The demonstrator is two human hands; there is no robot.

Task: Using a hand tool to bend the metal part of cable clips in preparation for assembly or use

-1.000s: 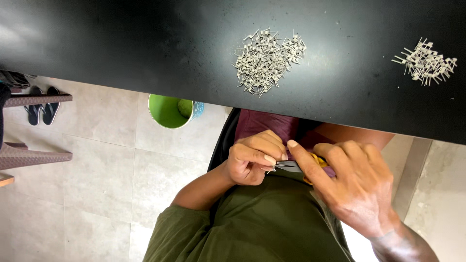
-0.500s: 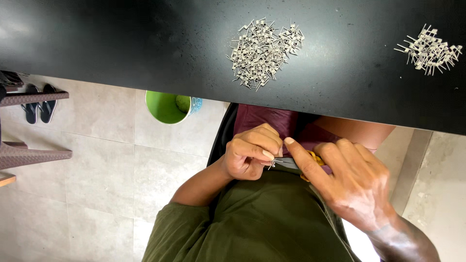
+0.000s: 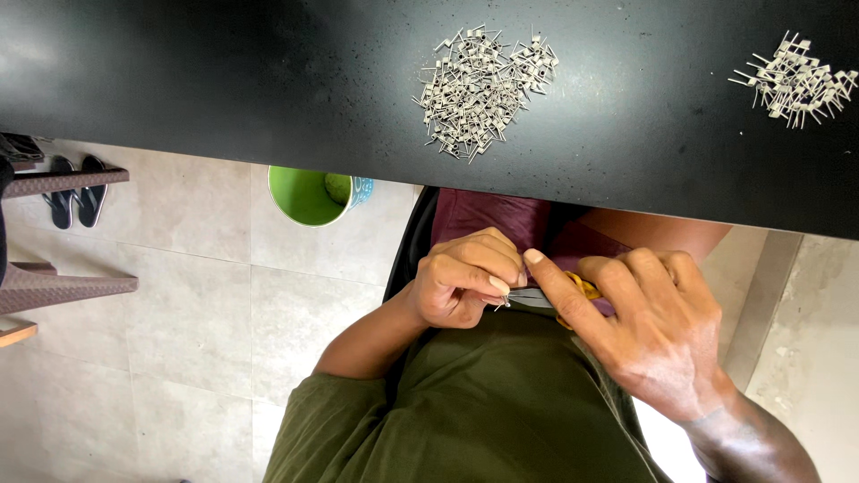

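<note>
Both hands are down at my lap, below the edge of the black table. My left hand pinches a small metal pin between its fingertips. My right hand is closed around yellow-handled pliers, index finger stretched along them, and the grey jaws meet the pin at my left fingertips. Most of the tool is hidden under my fingers. On the table above lie two heaps of small metal pins: a larger one in the middle and a smaller one at the far right.
A green bucket stands on the tiled floor under the table's edge, to the left of my lap. Further left are a pair of dark sandals and brown plastic furniture. My green shirt fills the lower middle.
My hands keep the same grip and place. The view has shifted slightly, so the pin heaps sit a little higher in the frame.
</note>
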